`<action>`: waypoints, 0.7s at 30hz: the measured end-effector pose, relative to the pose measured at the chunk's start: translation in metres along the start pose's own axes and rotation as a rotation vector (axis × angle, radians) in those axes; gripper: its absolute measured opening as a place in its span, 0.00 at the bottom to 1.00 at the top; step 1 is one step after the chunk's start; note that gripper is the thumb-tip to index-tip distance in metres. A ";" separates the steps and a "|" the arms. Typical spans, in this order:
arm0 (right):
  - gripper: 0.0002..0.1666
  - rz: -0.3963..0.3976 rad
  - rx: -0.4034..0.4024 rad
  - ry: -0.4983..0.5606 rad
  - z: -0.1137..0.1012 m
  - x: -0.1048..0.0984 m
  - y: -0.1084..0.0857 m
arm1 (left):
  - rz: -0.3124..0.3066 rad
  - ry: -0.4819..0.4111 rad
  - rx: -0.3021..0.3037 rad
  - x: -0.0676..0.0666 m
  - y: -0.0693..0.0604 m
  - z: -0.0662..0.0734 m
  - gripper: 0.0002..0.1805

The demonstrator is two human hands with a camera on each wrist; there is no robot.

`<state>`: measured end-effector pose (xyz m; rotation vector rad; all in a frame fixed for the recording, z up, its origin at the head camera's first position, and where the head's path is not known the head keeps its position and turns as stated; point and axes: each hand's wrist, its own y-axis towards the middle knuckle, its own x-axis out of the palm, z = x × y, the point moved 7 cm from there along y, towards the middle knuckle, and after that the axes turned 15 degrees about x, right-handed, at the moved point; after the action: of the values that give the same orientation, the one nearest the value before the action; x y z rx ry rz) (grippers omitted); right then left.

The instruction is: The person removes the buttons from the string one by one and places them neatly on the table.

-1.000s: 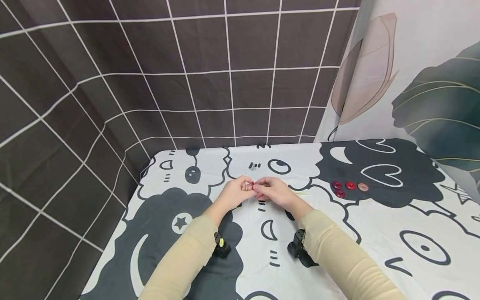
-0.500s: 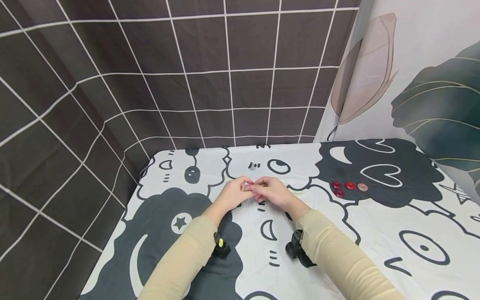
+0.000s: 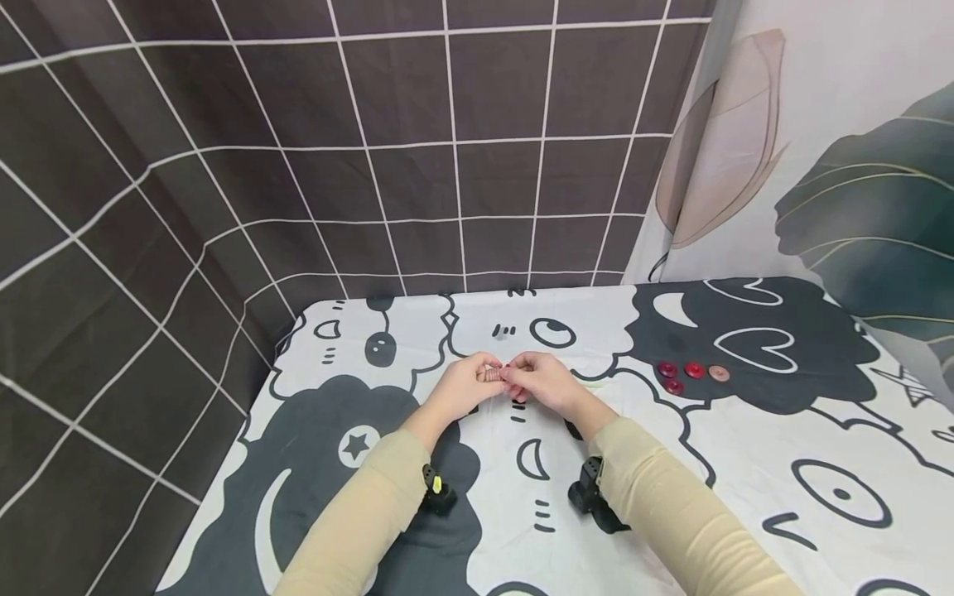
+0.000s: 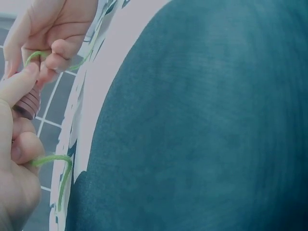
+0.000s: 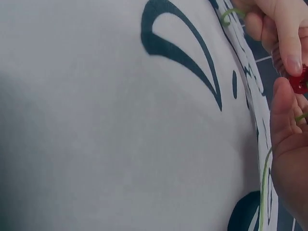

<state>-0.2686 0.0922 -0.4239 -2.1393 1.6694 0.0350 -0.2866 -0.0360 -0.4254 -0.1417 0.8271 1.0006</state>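
My left hand [image 3: 464,391] grips a short stack of pinkish buttons [image 4: 29,103] between thumb and fingers. A green cord [image 4: 60,178] comes out below that hand and hangs down. Close against it, my right hand [image 3: 547,385] has its thumb and fingers at the end of the stack. A red button [image 5: 299,84] shows between both hands' fingertips in the right wrist view. More green cord [image 5: 264,187] loops through the right hand's fingers and trails below it. How the cord runs through the red button is hidden.
Several loose buttons lie at the right on the dark patch of the patterned cloth [image 3: 753,463]: a dark red button [image 3: 673,386], a red button [image 3: 694,370], a pink button [image 3: 719,373] among them. Behind the table hangs a dark gridded curtain [image 3: 492,182].
The hands stay almost in place. In the head view, the red button seen between the fingertips a second ago is now mostly covered by the right hand's fingers, beside the pinkish stack.
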 end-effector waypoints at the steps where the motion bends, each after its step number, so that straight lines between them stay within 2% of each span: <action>1: 0.17 0.001 0.005 0.005 0.001 -0.001 0.000 | 0.000 0.004 -0.001 0.000 0.000 0.000 0.20; 9: 0.17 0.035 0.033 0.034 0.013 -0.012 0.006 | 0.002 -0.008 -0.017 -0.001 -0.001 -0.002 0.18; 16: 0.16 0.112 0.031 -0.073 0.016 -0.024 0.004 | 0.005 -0.008 -0.012 0.000 -0.001 -0.001 0.17; 21: 0.16 0.143 0.049 -0.108 0.017 -0.028 0.002 | 0.008 -0.006 -0.014 0.001 -0.002 -0.002 0.18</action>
<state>-0.2743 0.1231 -0.4325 -1.9437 1.7389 0.1472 -0.2863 -0.0373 -0.4276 -0.1476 0.8153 1.0141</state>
